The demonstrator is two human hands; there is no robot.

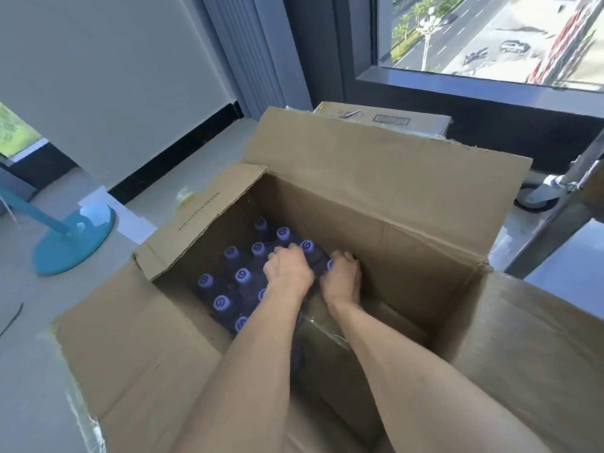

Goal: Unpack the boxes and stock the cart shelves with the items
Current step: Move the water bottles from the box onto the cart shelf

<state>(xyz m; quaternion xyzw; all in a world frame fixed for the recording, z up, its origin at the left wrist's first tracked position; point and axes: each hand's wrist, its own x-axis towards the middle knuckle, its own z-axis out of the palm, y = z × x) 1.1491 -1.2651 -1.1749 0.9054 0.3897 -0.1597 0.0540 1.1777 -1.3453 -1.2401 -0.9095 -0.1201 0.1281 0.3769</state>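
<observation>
1. Both arms reach down into the open cardboard box (376, 230), whose flaps are folded outward so the opening stays clear for lifting.
2. The left hand (287, 273) lies knuckles-up on the shrink-wrapped pack of dark bottles (242, 282), fingers curled down among the purple caps; it looks like a grip on the wrap, though what the fingertips catch is hidden.
3. The right hand (343, 279) sits just beside the left, fingers curled over the pack's edge by a cap, probably to share the weight.
4. The bottles stand upright at the box bottom, spreading left of and below the hands; none has left the box, so stocking looks barely begun.
5. Right of and beyond the right hand, outside the box, stand a metal cart leg and its caster wheel (539, 194).
6. A second closed carton (392, 119) waits beyond the far flap; a teal stand base (72, 243) sits far left of the left hand.
</observation>
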